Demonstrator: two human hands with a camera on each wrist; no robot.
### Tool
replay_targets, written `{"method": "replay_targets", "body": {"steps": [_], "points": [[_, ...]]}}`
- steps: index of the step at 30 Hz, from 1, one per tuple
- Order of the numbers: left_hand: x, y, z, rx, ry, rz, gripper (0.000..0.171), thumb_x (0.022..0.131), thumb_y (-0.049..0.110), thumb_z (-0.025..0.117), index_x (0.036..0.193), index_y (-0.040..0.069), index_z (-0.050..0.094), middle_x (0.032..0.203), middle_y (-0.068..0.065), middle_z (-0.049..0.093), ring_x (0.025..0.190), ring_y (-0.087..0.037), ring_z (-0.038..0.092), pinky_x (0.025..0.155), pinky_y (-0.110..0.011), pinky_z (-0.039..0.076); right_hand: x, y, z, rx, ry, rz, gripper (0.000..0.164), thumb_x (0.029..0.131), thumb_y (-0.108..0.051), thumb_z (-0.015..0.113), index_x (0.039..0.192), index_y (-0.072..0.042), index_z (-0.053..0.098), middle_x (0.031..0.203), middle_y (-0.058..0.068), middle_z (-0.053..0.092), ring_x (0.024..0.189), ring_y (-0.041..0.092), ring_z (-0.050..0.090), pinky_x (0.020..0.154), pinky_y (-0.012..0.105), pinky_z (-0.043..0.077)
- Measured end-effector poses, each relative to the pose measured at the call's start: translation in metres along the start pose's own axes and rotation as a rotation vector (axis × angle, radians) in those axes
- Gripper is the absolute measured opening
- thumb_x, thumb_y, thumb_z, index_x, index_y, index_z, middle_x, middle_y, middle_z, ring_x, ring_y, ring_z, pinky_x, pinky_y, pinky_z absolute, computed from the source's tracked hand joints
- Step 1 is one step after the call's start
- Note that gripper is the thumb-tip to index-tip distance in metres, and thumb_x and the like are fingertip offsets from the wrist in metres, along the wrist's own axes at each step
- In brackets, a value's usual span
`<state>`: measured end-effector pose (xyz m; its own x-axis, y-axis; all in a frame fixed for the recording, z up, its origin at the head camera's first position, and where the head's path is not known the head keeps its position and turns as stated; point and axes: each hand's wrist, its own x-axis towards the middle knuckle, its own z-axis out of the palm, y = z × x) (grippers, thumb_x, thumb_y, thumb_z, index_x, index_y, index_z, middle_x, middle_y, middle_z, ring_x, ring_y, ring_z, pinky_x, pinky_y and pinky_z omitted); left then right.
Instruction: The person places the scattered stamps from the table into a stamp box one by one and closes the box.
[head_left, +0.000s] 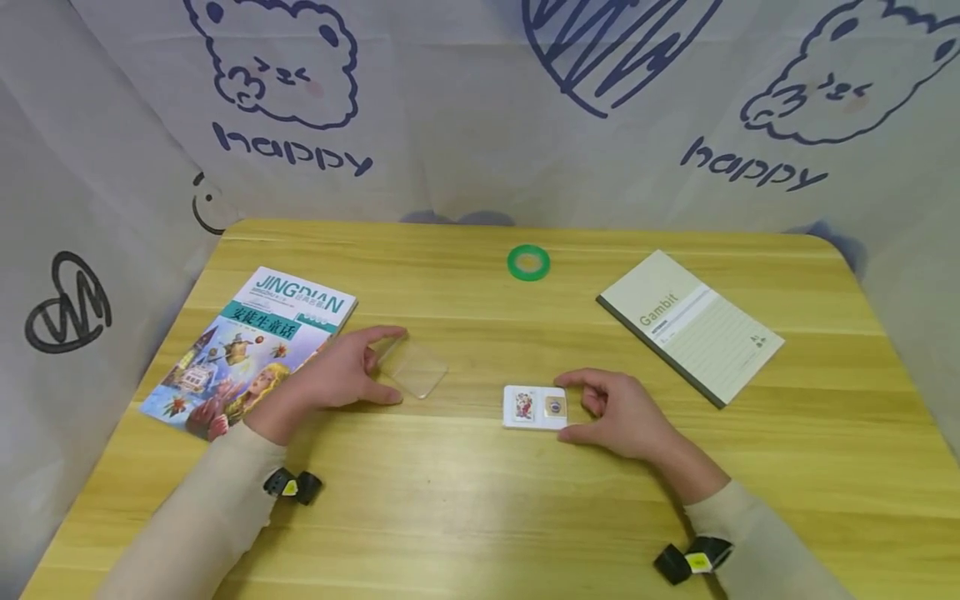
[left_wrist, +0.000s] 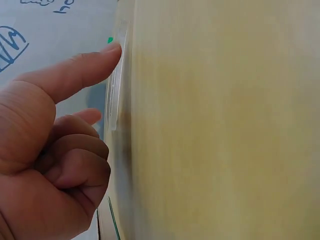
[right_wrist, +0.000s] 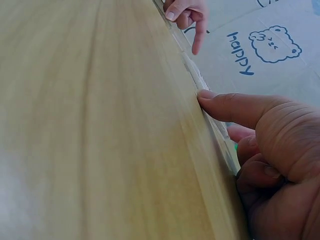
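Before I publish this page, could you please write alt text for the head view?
The right hand pinches a small white rectangular case at a yellow wood-grain table, while the left hand is at the edge of a clear, flat square. An illustrated paperback lies left, a green tape ring at the back and a pale cream notebook right.

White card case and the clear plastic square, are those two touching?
Apart. The head view shows a strip of tabletop between the white card case and the clear plastic square.

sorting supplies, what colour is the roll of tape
The tape is green; the head view shows it best.
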<state>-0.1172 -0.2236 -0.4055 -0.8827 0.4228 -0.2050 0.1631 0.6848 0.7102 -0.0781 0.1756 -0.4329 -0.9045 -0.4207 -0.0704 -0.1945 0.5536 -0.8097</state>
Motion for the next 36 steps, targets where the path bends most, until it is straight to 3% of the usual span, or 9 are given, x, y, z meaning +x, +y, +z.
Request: {"method": "replay_targets", "body": {"steps": [6, 19, 29, 36], "points": [[0.003, -0.003, -0.002, 0.052, -0.003, 0.001, 0.075, 0.076, 0.021, 0.088, 0.142, 0.010, 0.053, 0.062, 0.001, 0.041, 0.057, -0.016, 0.036, 0.057, -0.034, 0.034, 0.000, 0.001, 0.001, 0.000, 0.003, -0.022, 0.057, 0.068, -0.019, 0.095, 0.118, -0.009, 0.069, 0.062, -0.005, 0.041, 0.056, 0.009, 0.037, 0.067, 0.029, 0.040], [0.003, -0.008, -0.002, 0.037, 0.009, 0.039, 0.065, 0.075, 0.025, 0.090, 0.132, 0.012, 0.060, 0.060, 0.003, 0.038, 0.053, -0.014, 0.033, 0.056, -0.033, 0.033, 0.001, 0.000, 0.001, -0.006, 0.009, -0.012, 0.058, 0.067, -0.019, 0.095, 0.118, -0.011, 0.069, 0.062, -0.005, 0.041, 0.057, 0.010, 0.038, 0.068, 0.030, 0.041], [0.001, -0.003, 0.009, 0.085, 0.083, 0.019, 0.065, 0.069, 0.037, 0.092, 0.120, 0.009, 0.061, 0.064, 0.000, 0.046, 0.054, -0.014, 0.038, 0.053, -0.032, 0.034, 0.000, 0.000, 0.003, -0.010, 0.014, 0.014, 0.060, 0.067, -0.020, 0.095, 0.120, -0.011, 0.068, 0.064, -0.005, 0.043, 0.059, 0.011, 0.040, 0.069, 0.031, 0.040], [0.000, 0.004, 0.019, -0.010, 0.134, 0.021, 0.066, 0.069, 0.034, 0.093, 0.121, 0.009, 0.060, 0.065, 0.000, 0.047, 0.054, -0.014, 0.039, 0.055, -0.034, 0.038, -0.001, 0.000, 0.002, -0.025, 0.020, 0.022, 0.059, 0.067, -0.021, 0.095, 0.119, -0.011, 0.067, 0.064, -0.004, 0.042, 0.059, 0.011, 0.040, 0.069, 0.032, 0.040]]}}
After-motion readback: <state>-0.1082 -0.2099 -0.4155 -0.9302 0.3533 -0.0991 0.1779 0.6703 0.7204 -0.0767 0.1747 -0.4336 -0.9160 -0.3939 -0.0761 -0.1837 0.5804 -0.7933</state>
